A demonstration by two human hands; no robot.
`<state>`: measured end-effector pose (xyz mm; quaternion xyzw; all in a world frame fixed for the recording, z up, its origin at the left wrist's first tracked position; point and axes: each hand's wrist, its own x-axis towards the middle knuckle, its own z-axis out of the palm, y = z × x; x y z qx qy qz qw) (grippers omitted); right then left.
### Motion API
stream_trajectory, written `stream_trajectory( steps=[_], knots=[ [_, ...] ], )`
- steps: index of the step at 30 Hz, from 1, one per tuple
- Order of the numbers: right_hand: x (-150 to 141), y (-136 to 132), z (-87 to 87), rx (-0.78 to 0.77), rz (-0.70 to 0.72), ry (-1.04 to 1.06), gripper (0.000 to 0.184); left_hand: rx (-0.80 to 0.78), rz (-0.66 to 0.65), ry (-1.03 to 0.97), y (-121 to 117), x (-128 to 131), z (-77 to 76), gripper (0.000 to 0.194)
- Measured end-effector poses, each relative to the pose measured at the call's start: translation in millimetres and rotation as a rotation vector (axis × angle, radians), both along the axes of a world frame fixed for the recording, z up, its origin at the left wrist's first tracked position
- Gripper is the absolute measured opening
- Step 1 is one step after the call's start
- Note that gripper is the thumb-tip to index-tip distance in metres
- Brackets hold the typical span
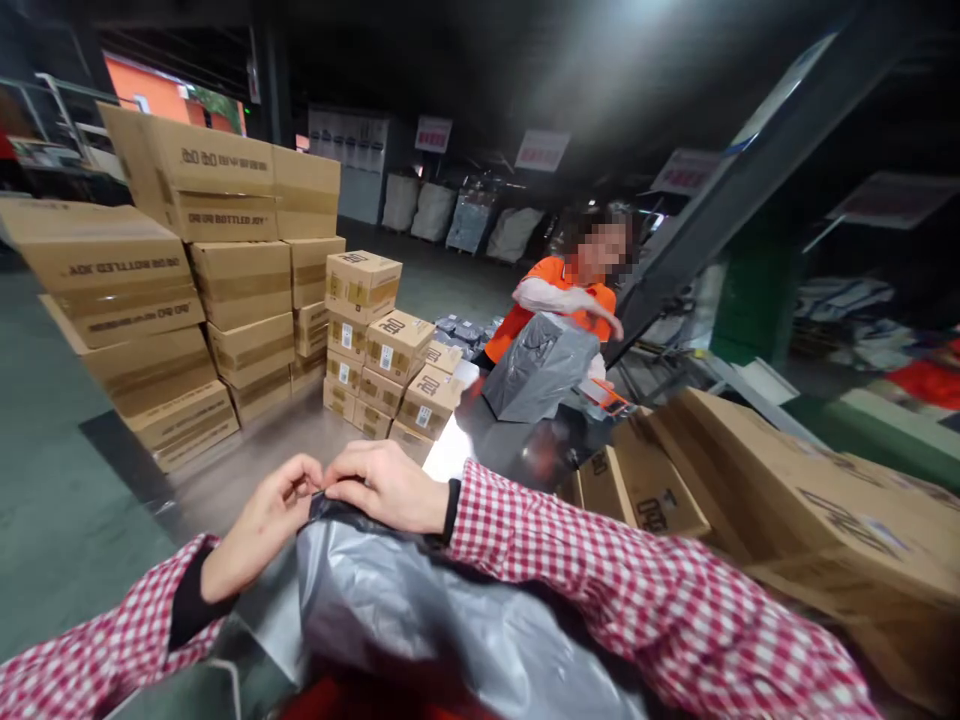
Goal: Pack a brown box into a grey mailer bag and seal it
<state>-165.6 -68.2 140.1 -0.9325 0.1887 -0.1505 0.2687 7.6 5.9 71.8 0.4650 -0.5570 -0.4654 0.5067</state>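
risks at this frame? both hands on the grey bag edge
1. Both hands, left hand and right hand, pinch one edge of the grey poly bag; thin film might tear or slip.
2. Tilted carton close by the right sleeve could get knocked.

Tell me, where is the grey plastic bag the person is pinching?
In the head view, the grey plastic bag lies bottom centre, between both checked sleeves, its top edge pinched by the left hand and right hand.

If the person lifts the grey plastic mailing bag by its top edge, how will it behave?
The grey plastic mailing bag probably sags: its film is creased. It looks glossy, so perhaps slippery. The left hand and right hand pinch its edge, which suggests thin, floppy material.
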Motion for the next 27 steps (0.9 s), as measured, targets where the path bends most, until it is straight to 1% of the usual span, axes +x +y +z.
stream_trajectory(
  steps=[3, 6, 8, 12, 14, 16, 18, 20, 24, 27],
  knots=[
    [-0.4, -2.0, 0.8, 0.092, -0.044, 0.022, 0.011, 0.061, -0.033, 0.046, -0.7, 1.4, 2.5, 0.03],
    [-1.5, -5.3, 2.3, 0.21, -0.073, 0.004, 0.016, 0.096, -0.044, 0.064, -1.6, 2.8, 4.9, 0.032],
    [-1.9, -7.9, 2.8, 0.237, -0.056, -0.018, 0.02, 0.113, -0.021, 0.077, -3.0, 2.8, 6.1, 0.035],
    [-0.9, -10.0, 2.9, 0.104, 0.007, -0.035, 0.019, 0.115, 0.025, 0.07, -7.5, 0.2, 7.0, 0.037],
    [-0.3, -8.0, 4.2, 0.065, 0.021, -0.055, 0.016, 0.076, 0.024, 0.064, -9.0, -2.4, 6.2, 0.04],
    [-0.5, -5.5, 6.1, 0.062, -0.01, -0.079, 0.012, 0.035, 0.015, 0.069, -11.1, -5.0, 4.1, 0.044],
    [-1.0, -4.1, 7.3, 0.063, -0.066, -0.09, 0.01, 0.027, 0.0, 0.09, -14.6, -6.2, 1.2, 0.048],
    [-1.4, -3.6, 7.0, 0.052, -0.083, -0.086, 0.013, 0.034, -0.011, 0.118, -18.0, -5.8, -1.0, 0.051],
    [-2.3, -2.6, 1.7, 0.015, -0.04, -0.1, 0.027, 0.016, -0.006, 0.129, -20.0, -6.5, -2.0, 0.055],
    [-4.6, -6.8, -0.3, 0.023, -0.105, -0.109, 0.032, -0.007, 0.006, 0.09, -21.1, -9.8, -1.1, 0.058]
  ],
)
